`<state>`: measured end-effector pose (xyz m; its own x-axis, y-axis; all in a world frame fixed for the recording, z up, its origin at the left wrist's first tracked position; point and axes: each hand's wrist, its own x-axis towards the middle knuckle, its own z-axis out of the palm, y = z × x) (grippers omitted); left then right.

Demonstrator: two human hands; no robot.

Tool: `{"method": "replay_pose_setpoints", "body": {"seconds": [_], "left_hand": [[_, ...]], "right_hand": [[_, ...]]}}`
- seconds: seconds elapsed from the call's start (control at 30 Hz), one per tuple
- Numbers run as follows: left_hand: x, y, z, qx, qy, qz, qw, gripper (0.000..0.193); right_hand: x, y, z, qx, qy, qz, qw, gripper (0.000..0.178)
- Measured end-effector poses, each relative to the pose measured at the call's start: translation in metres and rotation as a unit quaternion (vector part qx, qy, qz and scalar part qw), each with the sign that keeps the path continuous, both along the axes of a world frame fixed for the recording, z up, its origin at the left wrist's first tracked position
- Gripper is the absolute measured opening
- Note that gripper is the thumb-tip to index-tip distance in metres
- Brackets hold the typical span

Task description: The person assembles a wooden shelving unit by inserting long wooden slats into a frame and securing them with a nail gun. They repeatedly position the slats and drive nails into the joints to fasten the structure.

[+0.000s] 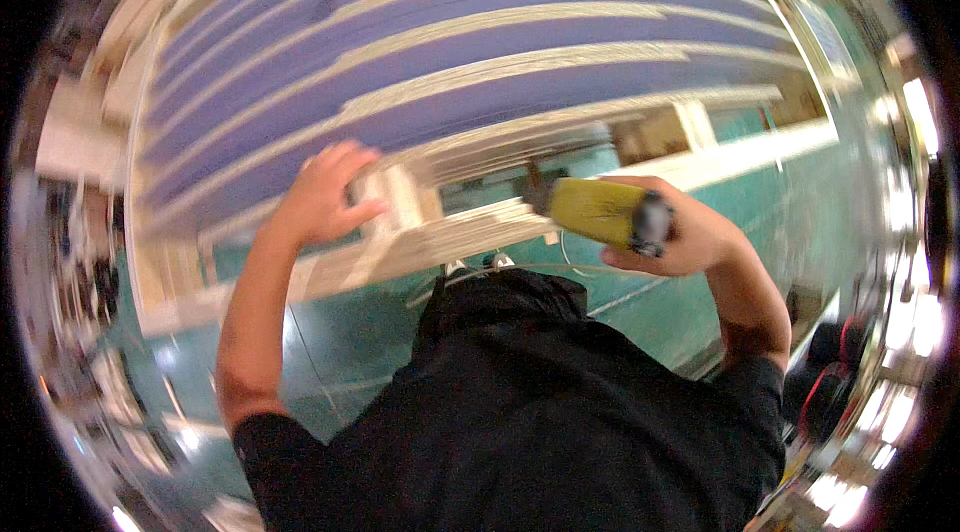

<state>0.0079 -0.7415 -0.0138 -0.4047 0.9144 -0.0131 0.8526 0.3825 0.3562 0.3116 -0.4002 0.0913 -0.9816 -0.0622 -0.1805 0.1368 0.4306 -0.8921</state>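
Observation:
My right hand is closed around a yellow-green nail gun, smeared by motion. Its dark nose points left, over the frame's near rail. At the left, my left hand is open, thumb and fingers apart. It lies beside a short wooden block set between the near rail and the first slat; whether the fingertips touch the block I cannot tell. Both belong to a large wooden frame, with long pale slats running across blue-purple panels.
Another short crosspiece joins the frame's near side at the right. A thin hose curves near my body. Green floor shows around the frame. Stacked boards stand at the left. A dark object with a red line is at the lower right.

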Motion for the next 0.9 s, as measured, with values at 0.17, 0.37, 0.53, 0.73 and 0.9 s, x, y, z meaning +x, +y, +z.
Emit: {"method": "replay_pose_setpoints", "body": {"seconds": [0.17,0.37,0.53,0.73,0.9], "left_hand": [[0.014,0.022,0.011,0.007,-0.082,-0.042,0.996,0.091],[0.003,0.02,0.014,0.007,-0.159,-0.03,0.987,0.114],[0.004,-0.007,0.012,0.035,-0.022,-0.046,0.998,0.136],[0.032,-0.022,0.019,-0.085,0.035,-0.063,0.994,0.147],[0.035,-0.026,0.02,-0.086,0.021,-0.087,0.992,0.132]], "right_hand": [[-0.007,0.005,0.008,0.035,-0.072,-0.04,0.996,0.073],[-0.093,-0.011,0.025,0.12,-0.12,0.069,0.983,0.055],[-0.17,-0.059,0.033,0.086,-0.145,0.15,0.974,0.051],[-0.221,-0.081,0.036,0.147,-0.236,0.198,0.94,0.045],[-0.236,-0.076,0.032,0.229,-0.203,0.182,0.935,0.045]]}}
